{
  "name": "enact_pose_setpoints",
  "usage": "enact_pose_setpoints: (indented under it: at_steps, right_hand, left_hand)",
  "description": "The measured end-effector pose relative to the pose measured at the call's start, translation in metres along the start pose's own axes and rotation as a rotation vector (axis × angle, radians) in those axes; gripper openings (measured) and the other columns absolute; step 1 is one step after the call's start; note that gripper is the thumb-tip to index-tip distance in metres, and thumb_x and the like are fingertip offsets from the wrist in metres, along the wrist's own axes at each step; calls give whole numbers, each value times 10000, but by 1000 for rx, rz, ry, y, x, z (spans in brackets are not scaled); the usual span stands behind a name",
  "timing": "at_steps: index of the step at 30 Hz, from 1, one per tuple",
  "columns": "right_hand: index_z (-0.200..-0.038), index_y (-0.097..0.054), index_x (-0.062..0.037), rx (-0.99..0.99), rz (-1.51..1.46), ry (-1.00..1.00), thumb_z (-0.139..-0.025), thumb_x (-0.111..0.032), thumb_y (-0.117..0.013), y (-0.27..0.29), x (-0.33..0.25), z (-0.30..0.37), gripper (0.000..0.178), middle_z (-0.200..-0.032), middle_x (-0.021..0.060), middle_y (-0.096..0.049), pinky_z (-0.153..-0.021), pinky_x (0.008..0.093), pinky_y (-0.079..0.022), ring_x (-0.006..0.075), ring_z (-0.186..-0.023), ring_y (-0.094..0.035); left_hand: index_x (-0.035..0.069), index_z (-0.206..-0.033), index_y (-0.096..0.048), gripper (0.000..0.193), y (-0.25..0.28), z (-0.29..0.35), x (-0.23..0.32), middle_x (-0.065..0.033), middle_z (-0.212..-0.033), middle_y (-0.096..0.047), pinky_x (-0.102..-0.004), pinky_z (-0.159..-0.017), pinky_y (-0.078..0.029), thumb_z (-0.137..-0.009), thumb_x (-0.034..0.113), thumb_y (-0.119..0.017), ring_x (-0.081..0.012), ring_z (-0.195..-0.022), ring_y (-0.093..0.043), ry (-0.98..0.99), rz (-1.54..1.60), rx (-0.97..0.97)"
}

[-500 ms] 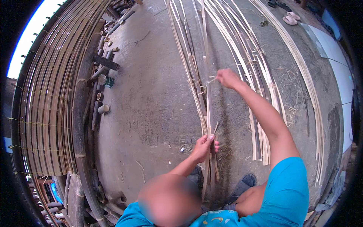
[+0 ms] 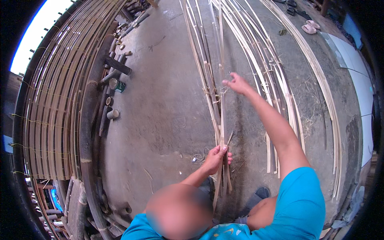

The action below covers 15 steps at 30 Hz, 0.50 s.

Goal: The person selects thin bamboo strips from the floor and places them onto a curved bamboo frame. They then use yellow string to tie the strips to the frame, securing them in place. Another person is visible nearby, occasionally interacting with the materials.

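Fingers of the right hand (image 2: 239,85), pinched on a fibre strand half a second ago, have parted. Bamboo strips (image 2: 223,124) gathered into a narrow bundle run up the middle of the floor (image 2: 152,116) towards 12 o'clock, their near ends pointing to 6. The left hand (image 2: 216,157) is closed firmly round them, thumb on top. A fibre tie (image 2: 218,98) sits on the bundle at 12 o'clock from that grip. Just beyond, between 12 and 1, the right hand hangs half open, thumb and forefinger spread; whether a fine strand touches them is too small to tell. More strips (image 2: 260,74) lie at 1 to 2 o'clock, pink shoes (image 2: 310,27) far out at 1, a green tin (image 2: 118,85) at 10, and a slatted bamboo panel (image 2: 48,108) between 9 and 10
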State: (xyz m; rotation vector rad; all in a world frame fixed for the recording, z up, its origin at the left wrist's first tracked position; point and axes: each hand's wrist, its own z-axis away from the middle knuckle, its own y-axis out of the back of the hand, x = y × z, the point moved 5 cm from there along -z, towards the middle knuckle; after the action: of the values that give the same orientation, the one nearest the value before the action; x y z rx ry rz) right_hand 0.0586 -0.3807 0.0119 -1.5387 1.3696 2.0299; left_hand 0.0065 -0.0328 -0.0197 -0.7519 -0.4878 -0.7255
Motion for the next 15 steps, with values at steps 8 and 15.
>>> enact_pose_setpoints:
  at_steps: [8, 15]
  right_hand:
    - [-843, -647, -25, -270, 128, 808, -912, -301, -620, -42, -77, 74, 286, -803, 199, -628, -723, 490, -488, 396, -767, -612]
    - [-838, -631, -51, -1125, -450, 181, -990, -352, -568, 25, -125, 125, 343, -755, -3, -592, -685, 279, -512, 89, -716, -595]
  left_hand:
    - [64, -1086, -541, 211, 20, 3, 9, -65, -885, -643, -328, -672, -575, -1028, 265, -514, -167, -742, -645, -5, 43, 99]
    - [66, -1088, -528, 177, 45, 6, 19, -60, -894, -638, -339, -655, -569, -1033, 232, -497, -179, -743, -638, 53, 20, 178]
